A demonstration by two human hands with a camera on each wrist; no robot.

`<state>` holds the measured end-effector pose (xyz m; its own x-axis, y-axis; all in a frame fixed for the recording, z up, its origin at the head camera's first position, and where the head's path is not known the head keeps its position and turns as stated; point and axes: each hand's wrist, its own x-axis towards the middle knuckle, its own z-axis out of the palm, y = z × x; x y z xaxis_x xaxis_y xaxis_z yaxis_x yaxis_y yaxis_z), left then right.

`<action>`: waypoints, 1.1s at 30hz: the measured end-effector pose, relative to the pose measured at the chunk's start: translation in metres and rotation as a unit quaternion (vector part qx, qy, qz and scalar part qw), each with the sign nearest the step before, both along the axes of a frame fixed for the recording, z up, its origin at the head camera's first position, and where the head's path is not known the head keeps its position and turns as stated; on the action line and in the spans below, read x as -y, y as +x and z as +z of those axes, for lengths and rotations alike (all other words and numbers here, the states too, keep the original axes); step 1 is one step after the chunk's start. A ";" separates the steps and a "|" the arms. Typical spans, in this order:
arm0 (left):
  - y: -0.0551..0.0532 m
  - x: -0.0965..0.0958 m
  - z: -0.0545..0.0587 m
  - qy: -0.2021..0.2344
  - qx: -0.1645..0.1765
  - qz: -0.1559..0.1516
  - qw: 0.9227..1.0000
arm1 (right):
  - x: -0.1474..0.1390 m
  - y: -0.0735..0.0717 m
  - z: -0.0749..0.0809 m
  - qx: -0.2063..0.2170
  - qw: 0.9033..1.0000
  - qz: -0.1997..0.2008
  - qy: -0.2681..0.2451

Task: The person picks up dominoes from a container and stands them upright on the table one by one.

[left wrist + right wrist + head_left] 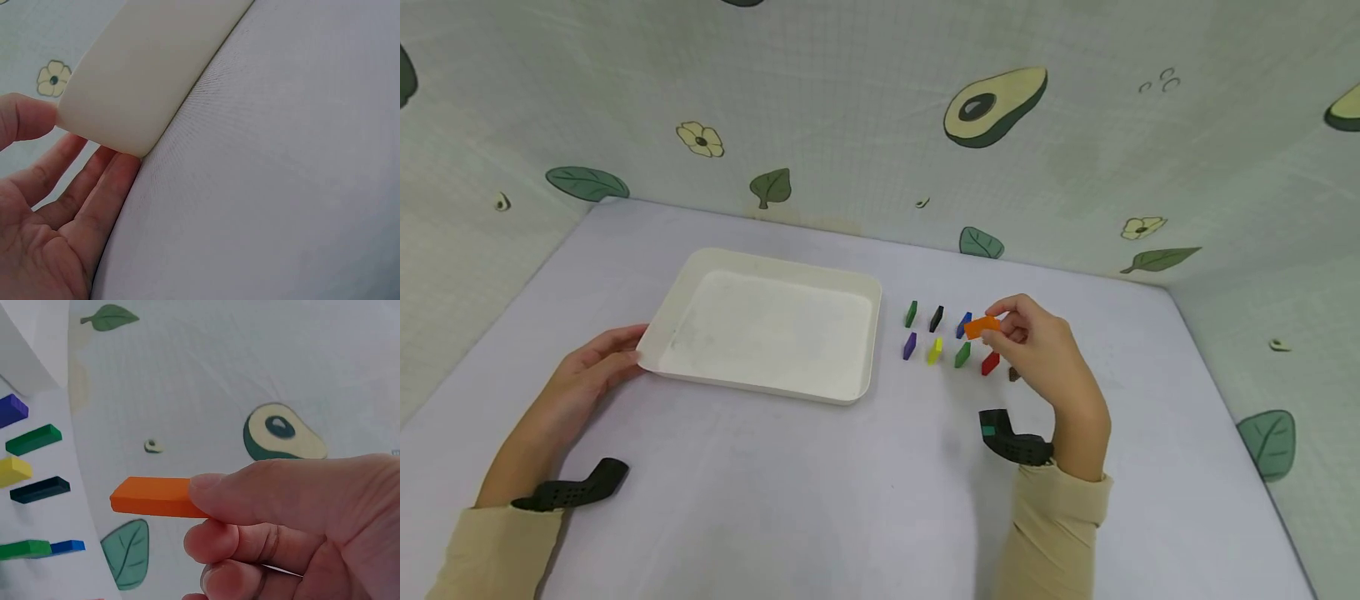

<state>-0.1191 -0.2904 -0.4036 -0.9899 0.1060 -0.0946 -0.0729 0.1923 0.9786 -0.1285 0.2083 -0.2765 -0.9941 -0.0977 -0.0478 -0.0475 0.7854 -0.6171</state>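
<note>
My right hand (1033, 346) pinches a flat orange domino-like block (153, 497) between thumb and fingers, raised over the right part of a group of small blocks. Beneath it, a blue block (962, 327), a red block (990, 363) and a brown block (1014, 374) stand on the table, the brown one partly covered by the hand. My left hand (597, 365) touches the near left corner of a white rectangular tray (763, 389). In the left wrist view its thumb lies at the rim and its extended fingers rest against the outer wall.
Left of the right hand stand more blocks in two rows: a green block (912, 314), a black block (936, 318), a purple block (910, 346), a yellow block (935, 351) and another green block (962, 355). Behind the table (820, 500) hangs a printed cloth (850, 108).
</note>
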 end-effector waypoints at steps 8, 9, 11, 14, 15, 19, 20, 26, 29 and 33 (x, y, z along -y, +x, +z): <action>0.000 0.000 0.000 0.019 -0.005 -0.006 1.000 | -0.026 0.006 0.000 -0.017 0.998 -0.051 0.023; 0.000 0.000 0.000 0.022 -0.007 -0.006 1.000 | -0.028 0.006 0.000 -0.017 0.998 -0.056 0.026; 0.000 0.001 0.000 0.026 -0.010 -0.007 1.000 | -0.032 0.007 -0.001 -0.015 0.997 -0.070 0.030; 0.000 0.000 0.001 0.023 -0.010 -0.004 1.000 | -0.039 0.009 -0.002 -0.015 0.995 -0.091 0.037; 0.000 0.000 0.001 0.024 -0.010 -0.004 1.000 | -0.041 0.009 -0.003 -0.014 0.994 -0.099 0.037; 0.000 -0.001 0.001 0.030 -0.011 -0.008 0.999 | -0.051 0.010 -0.006 0.004 0.990 -0.136 0.042; 0.000 -0.001 0.001 0.026 -0.010 -0.008 1.000 | -0.053 0.010 -0.007 0.011 0.988 -0.147 0.041; 0.001 -0.002 0.001 0.005 -0.005 -0.003 1.000 | -0.068 0.009 -0.014 0.075 0.979 -0.183 0.041; 0.000 0.000 0.000 0.024 -0.012 -0.008 1.000 | -0.073 0.007 -0.019 0.115 0.975 -0.188 0.040; 0.000 0.000 0.000 0.034 -0.015 -0.013 0.999 | -0.077 0.004 -0.024 0.143 0.968 -0.202 0.038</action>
<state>-0.1192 -0.2908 -0.4039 -0.9889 0.1370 -0.0568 -0.0393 0.1273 0.9911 -0.1244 0.2849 -0.3006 -0.8959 0.3104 -0.3178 0.4365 0.7480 -0.5000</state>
